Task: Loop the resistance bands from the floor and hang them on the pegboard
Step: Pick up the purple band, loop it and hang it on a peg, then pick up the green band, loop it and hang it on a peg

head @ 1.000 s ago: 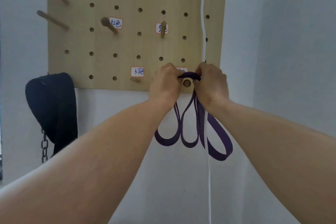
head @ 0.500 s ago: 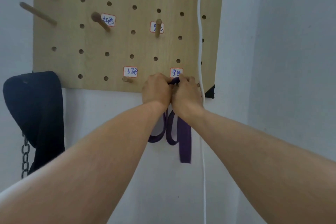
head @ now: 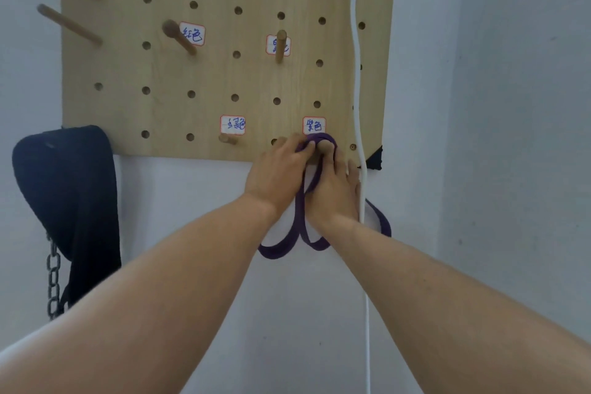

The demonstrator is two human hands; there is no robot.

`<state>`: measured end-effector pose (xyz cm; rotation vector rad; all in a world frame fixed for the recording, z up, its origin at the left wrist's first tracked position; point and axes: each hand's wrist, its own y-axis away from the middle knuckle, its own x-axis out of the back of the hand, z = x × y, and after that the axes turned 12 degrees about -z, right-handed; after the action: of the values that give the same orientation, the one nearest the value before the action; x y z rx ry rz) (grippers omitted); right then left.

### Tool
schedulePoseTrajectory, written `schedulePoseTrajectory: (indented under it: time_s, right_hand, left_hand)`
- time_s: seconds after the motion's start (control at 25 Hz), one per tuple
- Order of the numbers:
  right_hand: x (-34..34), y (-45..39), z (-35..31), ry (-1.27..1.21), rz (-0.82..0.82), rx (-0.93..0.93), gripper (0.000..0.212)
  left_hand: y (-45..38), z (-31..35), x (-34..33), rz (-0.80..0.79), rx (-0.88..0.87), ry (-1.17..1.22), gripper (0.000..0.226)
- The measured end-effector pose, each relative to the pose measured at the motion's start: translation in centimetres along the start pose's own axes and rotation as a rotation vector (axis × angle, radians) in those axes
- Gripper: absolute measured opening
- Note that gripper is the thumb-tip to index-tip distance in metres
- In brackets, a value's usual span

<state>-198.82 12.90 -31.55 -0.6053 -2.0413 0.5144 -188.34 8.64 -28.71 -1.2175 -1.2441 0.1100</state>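
Note:
A purple resistance band (head: 300,217), folded into several loops, hangs over a wooden peg (head: 325,147) at the bottom right of the light wooden pegboard (head: 208,73), under a handwritten label (head: 314,125). My left hand (head: 276,174) pinches the band's top just left of the peg. My right hand (head: 332,189) holds the band strands below and right of the peg, its fingers reaching up around it. The loops dangle below both wrists, one showing behind my right forearm.
Other pegs stick out of the board: one (head: 178,36) with a label, one (head: 280,45) upper middle, a short one (head: 227,138) left of my hands, two at far left. A white cord (head: 358,89) runs down the board's right side. A black strap with chain (head: 68,195) hangs at left.
The band's top loop now sits around the peg, which shows through it. My hands have parted slightly and lowered, and the hanging loops have spread wider.

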Motion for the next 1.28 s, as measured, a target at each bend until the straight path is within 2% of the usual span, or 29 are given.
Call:
schedulePoseTrajectory:
  time_s: [0.12,0.32,0.44,0.64,0.92,1.08,1.28]
  right_hand:
    - [-0.3,-0.1,0.1,0.071,-0.005,-0.017,0.078]
    - [-0.4,-1.3,0.3,0.18,-0.059,-0.053,0.084]
    - [0.4,-1.7,-0.1,0.204,-0.117,-0.105,0.092]
    - [0.1,-0.4,-0.5,0.146,-0.233,-0.077,0.093]
    - [-1.2,2.9,-2.0,0.108,-0.337,-0.11,0.105]
    - [-2.7,6.6,-2.8,0.105,-0.41,-0.02,0.091]
    - [-6.6,13.8,-3.5,-0.128,-0.421,0.087,0.078]
  left_hand:
    - [0.8,-0.5,-1.0,-0.061,-0.03,-0.244,0.055]
    - [-0.5,0.3,-1.2,-0.36,0.104,-0.225,0.069]
    - [-1.0,0.4,-0.2,-0.445,0.107,-0.258,0.074]
    - [0.1,-0.3,1.5,-0.545,0.063,-0.326,0.08]
    - [5.6,-2.8,2.2,-0.613,0.045,-0.184,0.088]
    - [11.1,-4.2,3.7,-0.711,0.105,-0.109,0.09]
    - [20.7,-4.5,4.5,-0.755,0.279,0.1,0.089]
